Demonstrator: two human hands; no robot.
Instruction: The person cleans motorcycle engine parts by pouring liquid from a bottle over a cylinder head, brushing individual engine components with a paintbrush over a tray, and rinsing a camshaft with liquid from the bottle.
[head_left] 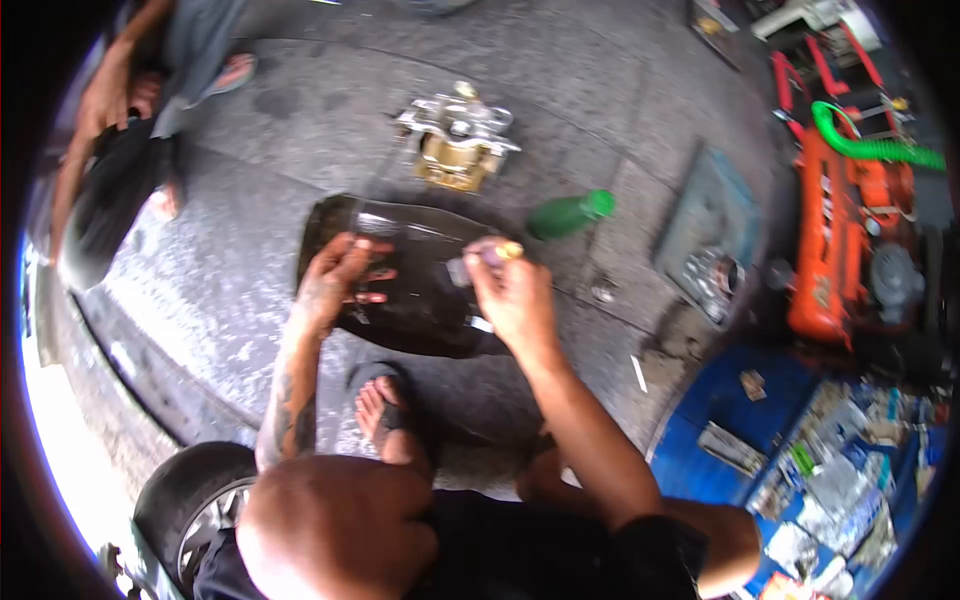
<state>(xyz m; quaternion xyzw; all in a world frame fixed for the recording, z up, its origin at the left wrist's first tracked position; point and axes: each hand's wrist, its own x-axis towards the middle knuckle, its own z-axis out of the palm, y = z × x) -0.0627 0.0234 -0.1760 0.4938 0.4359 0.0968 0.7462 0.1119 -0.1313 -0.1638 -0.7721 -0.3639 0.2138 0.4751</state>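
A dark, glossy, basin-like thing (425,325) lies in front of me on the paved floor; its contents are hard to make out. My left hand (345,275) is over its left end, fingers spread apart against the dark surface. Over the right side, my right hand (510,290) is closed around a small thing with a yellowish tip (512,250), too blurred to name. Beyond the basin sits a metal carburetor-like part (458,140), silver above and brassy below. A green bottle (570,215) lies to the right of the basin.
At left is another person's hand (105,95). Rightward lie a grey-blue tray (715,195) with a metal part, an orange machine (825,235) with a green coiled hose (875,148), and a blue surface (705,405) with litter. A wheel (195,500) is at lower left.
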